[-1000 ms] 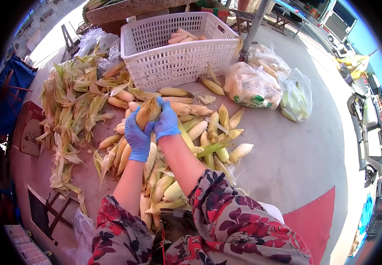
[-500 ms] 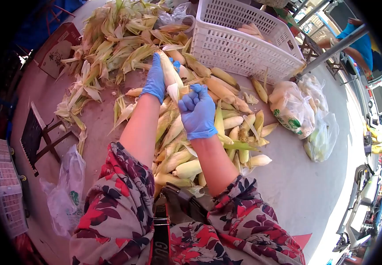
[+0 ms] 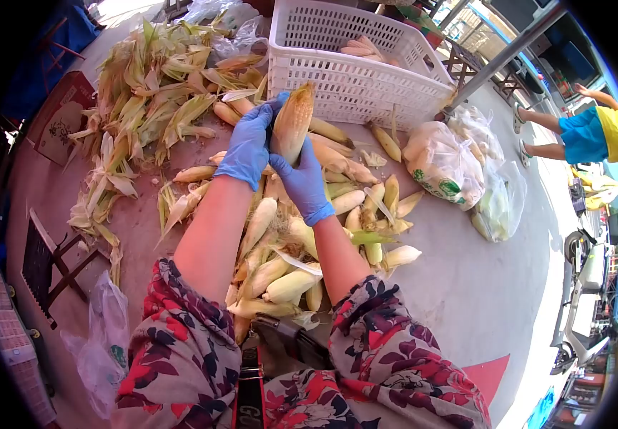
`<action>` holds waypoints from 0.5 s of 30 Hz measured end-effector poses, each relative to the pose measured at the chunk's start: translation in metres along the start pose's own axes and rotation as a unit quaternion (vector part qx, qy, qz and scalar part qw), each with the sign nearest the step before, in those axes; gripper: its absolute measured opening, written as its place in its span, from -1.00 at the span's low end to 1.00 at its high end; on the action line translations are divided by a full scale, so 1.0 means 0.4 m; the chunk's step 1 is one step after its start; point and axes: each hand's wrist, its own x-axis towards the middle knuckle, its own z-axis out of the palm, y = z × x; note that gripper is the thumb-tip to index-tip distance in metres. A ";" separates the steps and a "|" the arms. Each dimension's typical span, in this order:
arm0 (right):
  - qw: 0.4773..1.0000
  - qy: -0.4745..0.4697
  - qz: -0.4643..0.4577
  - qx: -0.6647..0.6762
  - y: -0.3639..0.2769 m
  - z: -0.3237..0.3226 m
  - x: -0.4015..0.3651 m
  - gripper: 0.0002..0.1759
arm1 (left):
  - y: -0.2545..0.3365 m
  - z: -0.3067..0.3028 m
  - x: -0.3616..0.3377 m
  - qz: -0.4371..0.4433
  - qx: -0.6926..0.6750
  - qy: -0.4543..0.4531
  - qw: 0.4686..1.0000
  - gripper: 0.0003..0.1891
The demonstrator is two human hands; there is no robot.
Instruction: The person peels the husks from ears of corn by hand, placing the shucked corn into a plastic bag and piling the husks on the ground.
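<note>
Both of my hands wear blue gloves. An ear of corn (image 3: pixel 295 123) stands tilted upright between them, kernels showing near its tip and pale husk lower down. My left hand (image 3: pixel 250 139) is closed around its left side. My right hand (image 3: pixel 302 179) grips its lower end, thumb pressed on the front. Below and around my hands lies a heap of ears of corn (image 3: pixel 273 275), most still in pale husk. The fingers behind the held ear are partly hidden.
A pile of stripped husks (image 3: pixel 148 93) lies at the upper left. Behind the heap stands a white plastic crate (image 3: pixel 359 86) with a few peeled ears inside. Filled plastic bags (image 3: pixel 445 168) sit to the right, a small folding stool (image 3: pixel 55 264) to the left. A person (image 3: pixel 587 136) walks at far right.
The ear in my hands has turned, and its kernel-covered tip now shows upward. My right hand has moved from a raised fist onto the ear's lower end. The view has shifted slightly.
</note>
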 end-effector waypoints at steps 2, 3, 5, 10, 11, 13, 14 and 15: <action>1.000 0.002 0.003 0.003 0.018 -0.010 -0.006 -0.24 | -0.018 -0.017 0.017 0.013 -0.016 -0.006 1.000 -0.66; 1.000 0.000 0.007 0.005 0.020 -0.011 -0.014 -0.25 | -0.008 -0.010 0.014 0.057 0.026 -0.016 0.998 -0.66; 0.999 -0.025 0.005 -0.035 0.009 -0.012 -0.018 -0.29 | 0.030 0.020 -0.002 0.144 0.111 -0.033 0.983 -0.65; 0.991 0.002 -0.041 -0.127 -0.001 -0.016 -0.032 -0.33 | 0.010 0.008 0.019 0.115 0.040 -0.073 0.990 -0.62; 0.982 0.028 -0.056 -0.176 0.001 -0.019 -0.033 -0.34 | 0.016 0.024 -0.001 0.091 -0.008 -0.057 0.994 -0.63; 0.986 0.023 -0.064 -0.154 0.041 -0.040 -0.031 -0.30 | -0.040 -0.067 0.069 0.054 -0.063 -0.102 0.991 -0.66; 0.984 0.017 -0.076 -0.162 0.032 -0.059 -0.039 -0.30 | -0.049 -0.076 0.081 0.017 -0.101 -0.105 0.989 -0.67; 0.982 0.006 -0.090 -0.167 0.021 -0.070 -0.037 -0.29 | -0.007 0.002 0.021 -0.072 -0.152 0.026 0.985 -0.68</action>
